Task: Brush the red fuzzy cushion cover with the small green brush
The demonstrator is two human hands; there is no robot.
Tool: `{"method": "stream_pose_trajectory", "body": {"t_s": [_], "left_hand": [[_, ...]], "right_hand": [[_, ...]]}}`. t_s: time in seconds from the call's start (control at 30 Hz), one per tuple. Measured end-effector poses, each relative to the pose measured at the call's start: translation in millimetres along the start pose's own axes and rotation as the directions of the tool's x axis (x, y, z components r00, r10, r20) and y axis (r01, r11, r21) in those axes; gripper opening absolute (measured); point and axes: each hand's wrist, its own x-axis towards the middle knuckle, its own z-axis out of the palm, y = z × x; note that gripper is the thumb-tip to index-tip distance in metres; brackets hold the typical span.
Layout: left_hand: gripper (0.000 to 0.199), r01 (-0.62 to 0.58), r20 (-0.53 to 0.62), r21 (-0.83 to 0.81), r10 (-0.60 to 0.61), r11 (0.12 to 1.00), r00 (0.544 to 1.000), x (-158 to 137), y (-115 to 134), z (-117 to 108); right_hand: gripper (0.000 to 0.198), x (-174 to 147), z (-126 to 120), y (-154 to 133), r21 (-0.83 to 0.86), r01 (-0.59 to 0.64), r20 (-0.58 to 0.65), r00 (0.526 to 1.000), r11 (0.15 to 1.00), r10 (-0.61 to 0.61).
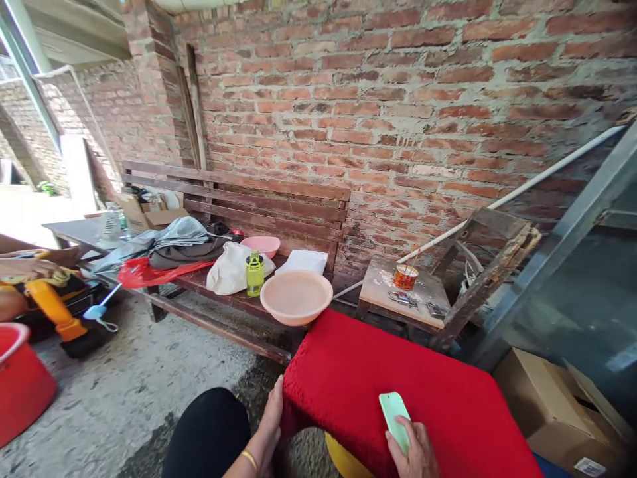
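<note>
Right hand (419,449) down low, and it has a pale green slab (393,415) — flat, oblong, round-cornered, and I can't tell exactly what it is. Thumb on one side, fingers over the top and the other side, closed in snugly; the slab lies over the red cloth (438,372), towards the near edge, its far end poking out beyond the fingertips.

Over to the left hand (270,415), a bangle (249,459) on that wrist: it's up against the left edge of the red cloth, fingers pointing away, and how far they bend round that edge I can't tell. A dark-clad knee (206,431) sits just beside it.

Beyond the cloth's far left corner, there's a pink basin (297,297) on the end of the wooden bench (239,199), with a green bottle (255,275) and a white bag (226,269) next to it. Off to the right, a small table (373,292) carries a red-and-gold tub (405,276) and a padlock (399,298); nearer, an open cardboard box (542,392). And far left — another person's arm (20,267), well apart, above a red bucket (24,392).
</note>
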Motion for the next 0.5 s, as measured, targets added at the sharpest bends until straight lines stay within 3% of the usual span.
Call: {"method": "stream_pose_trajectory", "body": {"t_s": [0.1, 0.23, 0.33, 0.43, 0.5], "left_hand": [[0.087, 0.108, 0.142, -0.261, -0.072, 0.959, 0.987, -4, 7, 18], [0.087, 0.104, 0.054, -0.283, -0.093, 0.953, 0.994, 2, 11, 31], [0.076, 0.137, -0.002, -0.397, -0.150, 0.908, 0.989, 8, 9, 33], [0.063, 0.215, 0.015, -0.551, -0.248, 0.806, 0.969, 10, 10, 33], [0.058, 0.236, 0.047, -0.588, -0.259, 0.773, 0.965, 12, 12, 32]], "right_hand": [[0.053, -5, 3, 2, -0.009, 0.007, -0.029, 1.000, 1.000, -0.007], [0.049, -5, -2, -14, -0.036, -0.008, -0.081, 0.997, 0.999, 0.005], [0.040, -2, -17, -45, -0.114, -0.094, -0.017, 0.996, 0.989, 0.093], [0.032, 3, -27, -86, -0.179, -0.177, 0.076, 0.978, 0.968, 0.193], [0.029, 6, -28, -110, -0.187, -0.174, 0.103, 0.975, 0.967, 0.196]]}}
